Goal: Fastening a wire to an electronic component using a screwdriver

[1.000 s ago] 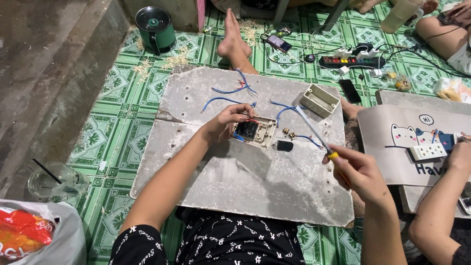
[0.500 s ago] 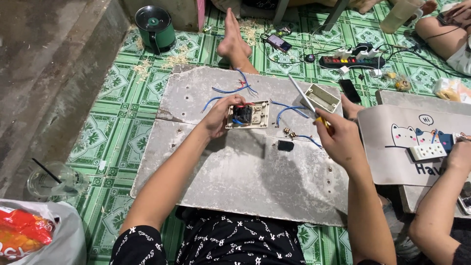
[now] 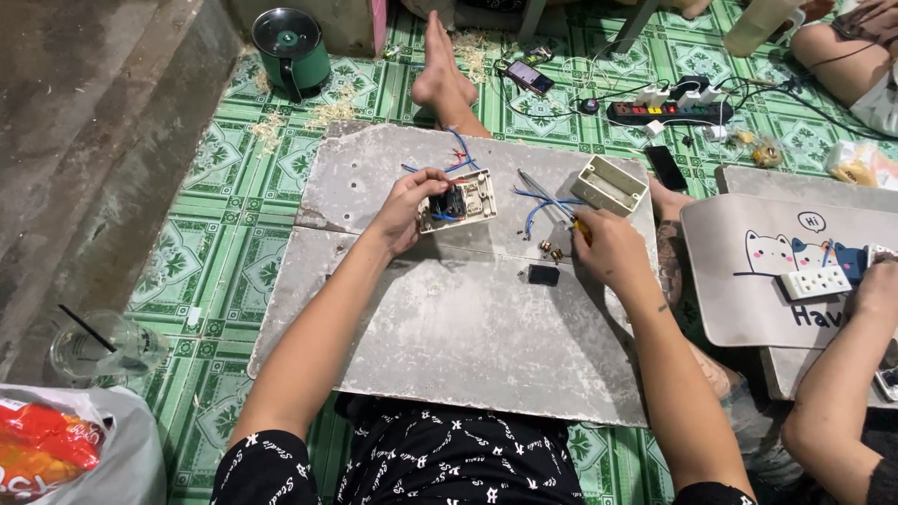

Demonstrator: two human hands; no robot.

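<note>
**Switch plate pinned left, screwdriver gripped right**

Left hand (image 3: 409, 208) closed round the near-left edge of the cream switch plate (image 3: 457, 201), fingers curled over its top, tilting it off the grey board (image 3: 440, 318). Right hand (image 3: 606, 248) clenched round the yellow handle of a screwdriver (image 3: 552, 199). Shaft running up and to the left from that fist, tip aimed toward the plate's right edge but short of it, a gap of bare board and blue wires (image 3: 543, 201) between. Plate thus up and left of the tool hand, roughly along the shaft's own line. Two small brass screws (image 3: 551, 250) just left of the right hand, a small black part (image 3: 543, 274) below them. Open cream back box (image 3: 610, 185) beyond the shaft, apart from both hands.
</note>
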